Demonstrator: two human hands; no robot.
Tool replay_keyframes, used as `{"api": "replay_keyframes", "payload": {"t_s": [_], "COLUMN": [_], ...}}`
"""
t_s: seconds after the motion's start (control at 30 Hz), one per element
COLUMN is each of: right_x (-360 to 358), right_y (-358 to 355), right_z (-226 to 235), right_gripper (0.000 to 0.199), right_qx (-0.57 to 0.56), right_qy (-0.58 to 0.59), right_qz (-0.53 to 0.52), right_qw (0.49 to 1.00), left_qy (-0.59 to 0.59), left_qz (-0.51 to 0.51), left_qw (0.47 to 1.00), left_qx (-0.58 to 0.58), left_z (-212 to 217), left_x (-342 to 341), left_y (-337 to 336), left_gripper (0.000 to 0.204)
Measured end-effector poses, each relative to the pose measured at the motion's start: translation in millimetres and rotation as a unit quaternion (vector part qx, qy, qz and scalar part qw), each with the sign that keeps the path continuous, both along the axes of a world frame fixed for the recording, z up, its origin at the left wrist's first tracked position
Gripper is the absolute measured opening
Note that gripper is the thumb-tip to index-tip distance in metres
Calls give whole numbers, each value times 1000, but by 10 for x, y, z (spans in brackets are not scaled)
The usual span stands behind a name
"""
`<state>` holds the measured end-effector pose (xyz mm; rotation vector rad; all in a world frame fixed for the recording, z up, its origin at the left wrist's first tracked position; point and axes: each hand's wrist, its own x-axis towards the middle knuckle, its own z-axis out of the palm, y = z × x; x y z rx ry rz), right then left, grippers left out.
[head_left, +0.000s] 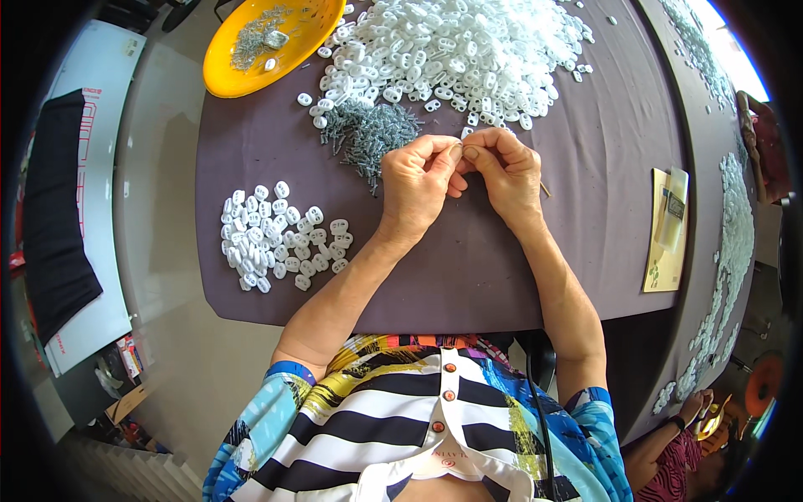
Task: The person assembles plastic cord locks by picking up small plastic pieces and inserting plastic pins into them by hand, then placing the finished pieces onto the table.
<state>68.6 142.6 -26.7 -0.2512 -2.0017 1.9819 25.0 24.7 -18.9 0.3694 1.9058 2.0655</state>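
My left hand and my right hand meet over the table, thumbs and forefingers pinched together at the tips. Whatever lies between them is too small and too covered to name. Just beyond my left hand is a heap of small grey metal pins or screws. Farther off spreads a big mound of white oval plastic pieces with two holes. A smaller group of white oval pieces, with dark marks on them, lies left of my left forearm. A thin brown stick shows beside my right wrist.
At the far left of the dark-covered table sits a yellow dish with small metal parts. A tan pad with a clear plastic item lies right. Beyond, another table carries white pieces; another person's hand is near it.
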Motion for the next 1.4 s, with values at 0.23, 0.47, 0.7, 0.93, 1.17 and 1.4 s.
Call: {"api": "replay_keyframes", "payload": {"t_s": [0.23,0.47,0.7,0.93,1.17,1.4], "right_x": [17,-4,5,25,-13,-107], "right_y": [35,47,65,134,356,424], "right_z": [118,85,84,254,183,212], "right_gripper": [12,16,14,16,10,9], "right_qx": [41,-32,26,54,252,416], "right_qy": [-19,-33,-33,-18,-7,-22], "right_qz": [6,2,12,-56,-121,-117], "right_qw": [999,999,999,997,960,902], "left_qy": [-101,-125,-126,-115,-139,-157], "left_qz": [-12,-10,-31,14,21,-6], "left_qw": [991,987,987,989,981,979], "left_qx": [86,99,93,88,132,132], "left_z": [29,53,57,81,83,41], "left_x": [-23,-42,-54,-174,-266,-239], "left_y": [13,-1,-14,-107,-151,-142], "left_gripper": [13,14,13,12,8,9]}}
